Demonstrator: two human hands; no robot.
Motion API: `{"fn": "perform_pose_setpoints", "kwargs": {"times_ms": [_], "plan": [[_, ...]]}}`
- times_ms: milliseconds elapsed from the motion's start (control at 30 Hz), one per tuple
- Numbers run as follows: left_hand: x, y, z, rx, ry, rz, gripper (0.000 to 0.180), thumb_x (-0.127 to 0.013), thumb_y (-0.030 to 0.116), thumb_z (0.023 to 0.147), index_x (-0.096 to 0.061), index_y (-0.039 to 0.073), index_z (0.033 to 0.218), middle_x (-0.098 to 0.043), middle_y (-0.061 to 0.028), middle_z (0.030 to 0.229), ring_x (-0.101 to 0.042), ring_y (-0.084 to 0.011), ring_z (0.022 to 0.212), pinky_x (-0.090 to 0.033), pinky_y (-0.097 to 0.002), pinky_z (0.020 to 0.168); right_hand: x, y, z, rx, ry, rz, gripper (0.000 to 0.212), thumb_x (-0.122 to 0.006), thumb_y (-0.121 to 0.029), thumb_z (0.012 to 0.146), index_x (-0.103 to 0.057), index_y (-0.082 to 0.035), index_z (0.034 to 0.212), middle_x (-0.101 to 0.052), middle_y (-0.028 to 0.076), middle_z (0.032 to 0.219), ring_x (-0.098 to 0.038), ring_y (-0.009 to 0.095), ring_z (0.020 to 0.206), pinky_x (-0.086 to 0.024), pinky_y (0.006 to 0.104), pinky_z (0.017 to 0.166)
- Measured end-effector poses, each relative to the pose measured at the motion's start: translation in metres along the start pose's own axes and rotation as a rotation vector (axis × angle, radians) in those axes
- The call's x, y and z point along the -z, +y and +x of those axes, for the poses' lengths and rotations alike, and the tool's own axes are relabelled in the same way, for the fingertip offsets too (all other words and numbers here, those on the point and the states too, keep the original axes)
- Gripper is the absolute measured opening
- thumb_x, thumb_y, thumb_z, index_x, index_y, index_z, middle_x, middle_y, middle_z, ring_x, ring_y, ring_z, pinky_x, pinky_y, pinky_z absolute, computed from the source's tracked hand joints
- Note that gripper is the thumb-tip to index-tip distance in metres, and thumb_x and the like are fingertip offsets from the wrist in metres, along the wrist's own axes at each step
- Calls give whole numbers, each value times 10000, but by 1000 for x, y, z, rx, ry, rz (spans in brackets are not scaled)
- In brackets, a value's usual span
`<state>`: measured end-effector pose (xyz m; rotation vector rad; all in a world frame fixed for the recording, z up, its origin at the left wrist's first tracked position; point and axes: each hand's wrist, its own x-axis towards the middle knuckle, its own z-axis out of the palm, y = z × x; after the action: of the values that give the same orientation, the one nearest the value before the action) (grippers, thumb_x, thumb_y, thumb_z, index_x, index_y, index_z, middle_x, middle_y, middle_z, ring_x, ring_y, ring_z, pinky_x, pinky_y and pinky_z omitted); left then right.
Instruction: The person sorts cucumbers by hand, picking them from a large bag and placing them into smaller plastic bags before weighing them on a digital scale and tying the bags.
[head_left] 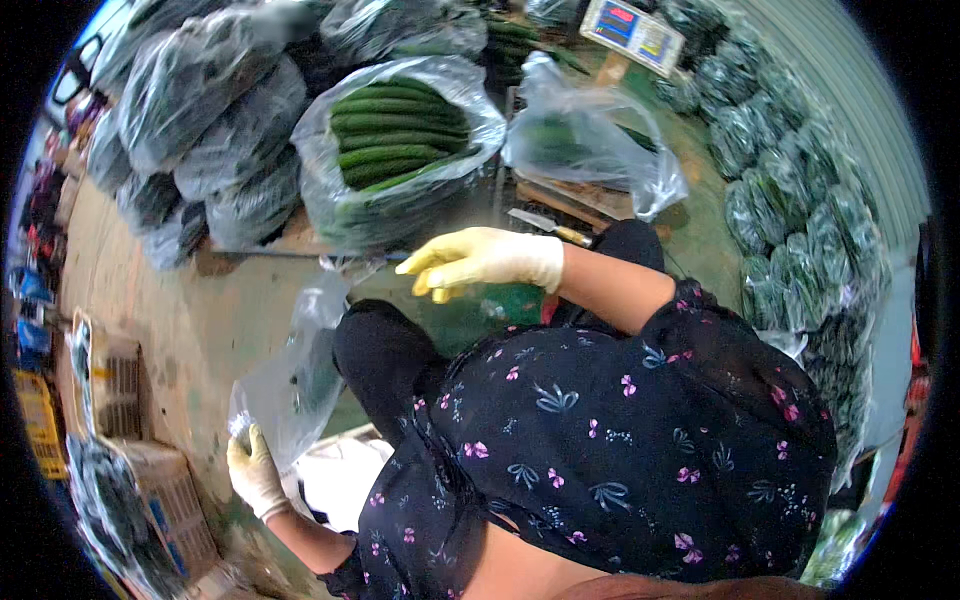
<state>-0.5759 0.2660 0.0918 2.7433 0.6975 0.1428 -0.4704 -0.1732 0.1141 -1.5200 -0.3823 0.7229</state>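
My left hand (256, 474), in a pale yellow glove, is closed on one end of a clear plastic bag (300, 375). The thin bag stretches upward beside my knee and looks limp. My right hand (480, 262), gloved the same way, hovers over my lap with its fingers loosely bent and apart, holding nothing. Just beyond it stands a large open bag of cucumbers (400, 130), dark green and stacked in neat rows. To its right, another clear bag (590, 135) droops over a low wooden stand, partly covering some cucumbers. A knife (550, 228) with a light handle lies by the stand.
Filled plastic bags (205, 95) are piled at the far left. More bagged cucumbers (790, 200) line the right wall. Plastic crates (165, 495) stand at the near left, and a printed box (632, 36) sits at the back. My knees rise close below the bags.
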Motion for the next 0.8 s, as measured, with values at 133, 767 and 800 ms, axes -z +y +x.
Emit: {"fn": "perform_pose_setpoints", "kwargs": {"times_ms": [133, 767, 800], "plan": [[20, 96, -9, -251, 163, -219, 377, -602, 233, 875, -554, 13, 1177, -604, -141, 1060, -578, -209, 927, -452, -302, 845, 35, -11, -86, 19, 311, 50, 405, -609, -231, 870, -549, -47, 1226, -640, 103, 1049, -609, 140, 853, -500, 275, 789], [-161, 559, -22, -807, -993, -1274, 251, -619, 209, 798, -592, -4, 929, -615, -69, 881, -584, -196, 817, -465, -315, 754, 212, 75, -178, -134, 403, -1121, 342, -553, -139, 766, -616, -116, 1101, -634, 148, 979, -593, 329, 940, -476, 405, 817], [-154, 551, -36, -747, -1189, -1354, 302, -608, 195, 791, -559, -12, 1005, -599, -68, 951, -570, -192, 867, -458, -318, 781, 204, 75, -186, -216, 323, -1173, 300, -536, -137, 766, -629, -99, 1050, -640, 146, 913, -601, 339, 892, -487, 418, 774]]}}
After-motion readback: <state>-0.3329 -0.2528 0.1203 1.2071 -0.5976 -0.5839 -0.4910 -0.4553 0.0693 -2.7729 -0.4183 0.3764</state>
